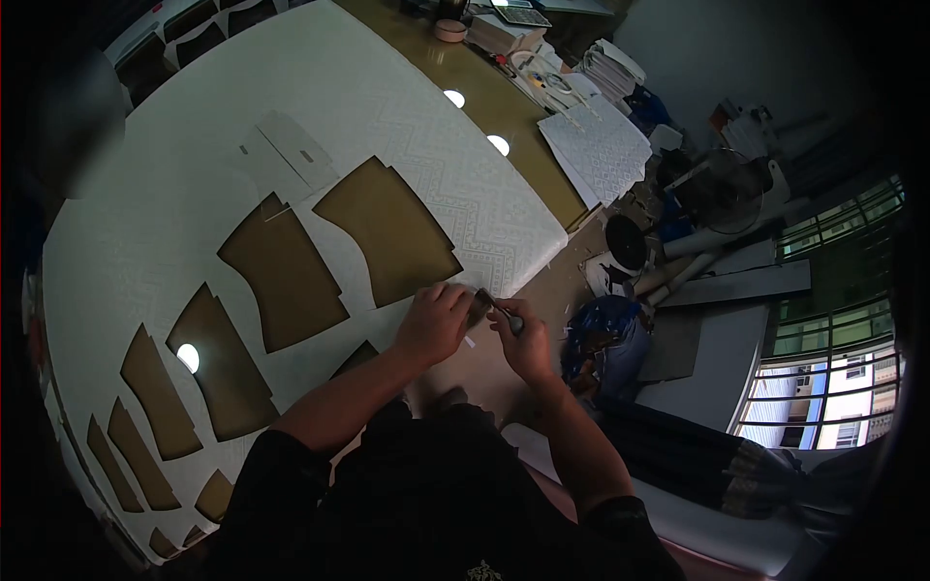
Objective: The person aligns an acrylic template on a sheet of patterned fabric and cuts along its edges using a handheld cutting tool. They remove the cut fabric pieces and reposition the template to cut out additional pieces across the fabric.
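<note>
Over the near corner of the white patterned sheet (417,194), my two hands come together. My right hand (528,344) is closed round a small dark-handled tool (516,324) with a thin metal part pointing left; its exact kind is unclear. My left hand (433,324) has its fingers bent together beside the tool's tip, against a small dark thing (480,308) that I cannot make out. Just beyond my left hand lies a large brown curved shape (392,232), which looks like a cut-out in the sheet showing the tabletop below. Several more such shapes run down to the left.
A clear flat template (291,150) lies on the sheet. Along the far side of the brown tabletop (426,68) are papers (596,145), tools and a calculator (523,14). Right of the table, the floor holds a blue bag (605,349), boards and a fan (722,189).
</note>
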